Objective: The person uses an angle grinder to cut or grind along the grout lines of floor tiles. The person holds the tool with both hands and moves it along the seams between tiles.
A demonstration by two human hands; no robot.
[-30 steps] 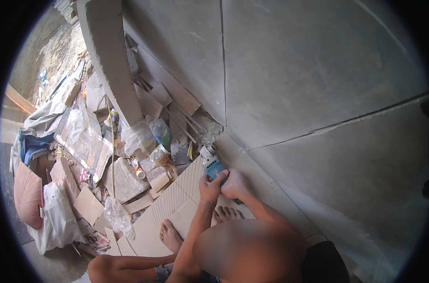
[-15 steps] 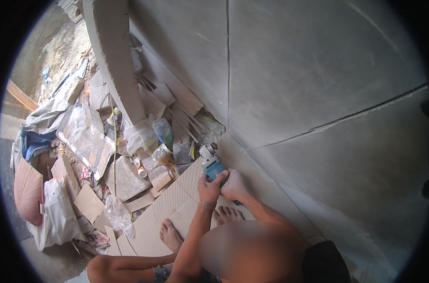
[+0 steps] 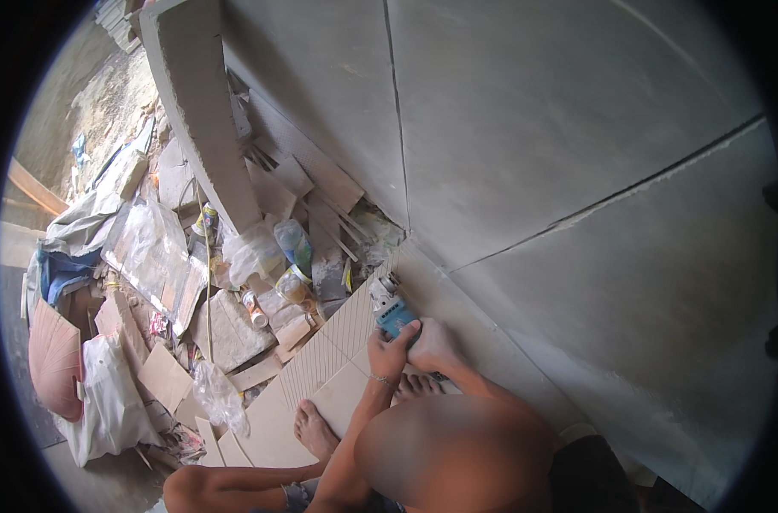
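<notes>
An angle grinder (image 3: 394,315) with a teal body and a metallic head points away from me, low over the tiled ledge. My left hand (image 3: 389,350) is wrapped round its body from the left, the thumb lying across the top. On the right, my right hand (image 3: 433,345) closes on the rear of the same grinder, its fingers partly hidden. Beneath the tool's head lies a beige tile (image 3: 327,340) marked with several thin dark lines. The disc is too small and blurred to make out.
Both my bare feet (image 3: 314,427) rest on the tiles beside the grinder. A grey panelled wall (image 3: 526,154) rises close on the right. Left of the ledge spreads rubble with broken tiles (image 3: 165,376), plastic bags (image 3: 218,393) and a small can (image 3: 254,309). A concrete post (image 3: 197,111) leans beyond.
The grinder and both hands have shifted slightly right and nearer to me in the picture. My view has also tilted a little. Both hands keep their grip.
</notes>
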